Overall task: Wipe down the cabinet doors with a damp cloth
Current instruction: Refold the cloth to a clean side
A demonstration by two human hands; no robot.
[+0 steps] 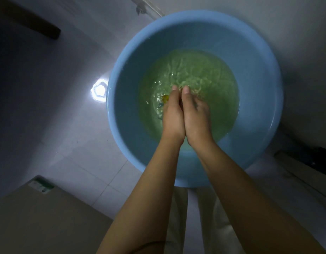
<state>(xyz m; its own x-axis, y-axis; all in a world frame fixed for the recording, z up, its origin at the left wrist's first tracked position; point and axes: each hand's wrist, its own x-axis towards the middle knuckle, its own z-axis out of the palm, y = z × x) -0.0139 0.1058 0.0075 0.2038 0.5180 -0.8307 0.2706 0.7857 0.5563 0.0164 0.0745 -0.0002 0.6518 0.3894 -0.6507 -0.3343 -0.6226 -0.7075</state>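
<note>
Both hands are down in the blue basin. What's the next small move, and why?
Probably lift both hands and wring. The left hand and right hand are pressed together in the basin's rippling water, fingers submerged; only a yellowish scrap, likely the cloth, shows between them.

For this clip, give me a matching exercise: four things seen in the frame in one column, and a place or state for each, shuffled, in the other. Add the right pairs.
Things
1. blue basin
2. water
3. cardboard box
4. left hand and right hand

Places or states
A. at the lower left, on the floor tiles
B. pressed side by side, fingers dipped under the surface
C. greenish and rippling
D. standing on the floor, holding the water

Pairs: 1-D, 2-C, 3-A, 4-B

Whether the hands hold a cloth under the water cannot be told.
</note>
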